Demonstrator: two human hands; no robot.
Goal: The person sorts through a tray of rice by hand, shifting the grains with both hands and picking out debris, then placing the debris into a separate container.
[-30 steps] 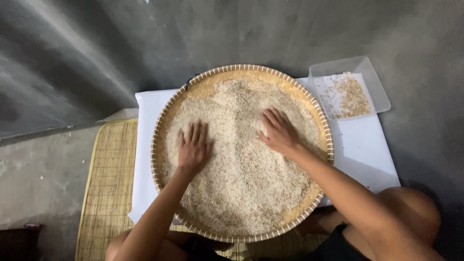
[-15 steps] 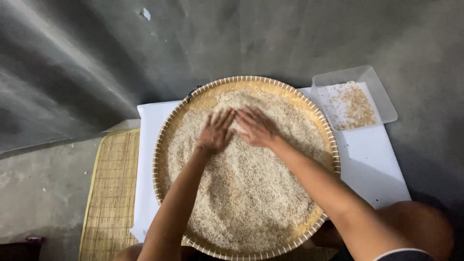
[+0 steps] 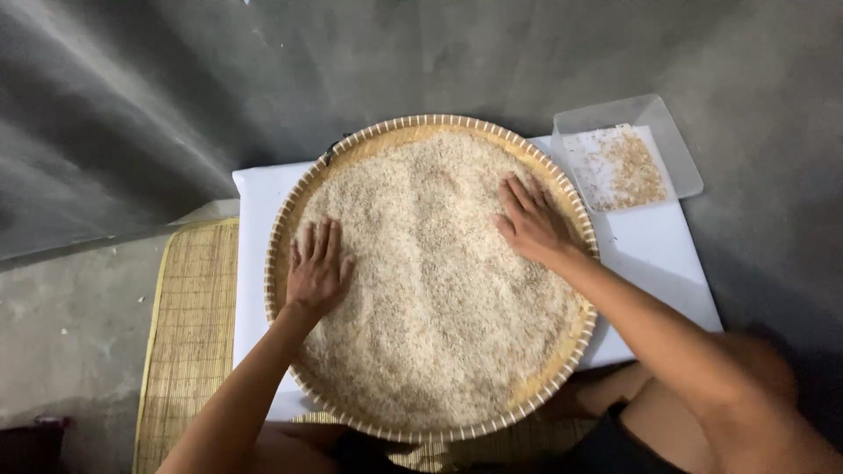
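Neither hand grips anything: the left hand (image 3: 318, 268) and the right hand (image 3: 529, 219) both lie flat, fingers spread apart, palms down on the rice (image 3: 439, 290); the rice fills the round woven tray (image 3: 283, 237), which rests on a white sheet (image 3: 654, 254) over a bamboo mat (image 3: 189, 342). Risk, as a judgement: the right hand lies close to the rim; an outward sweep there could push grain over the edge onto the sheet. Uneven downward pressure near the rim could tilt the tray. The small clear tray (image 3: 680, 145) with husk bits lies just beside; spilled rice could mix with it.
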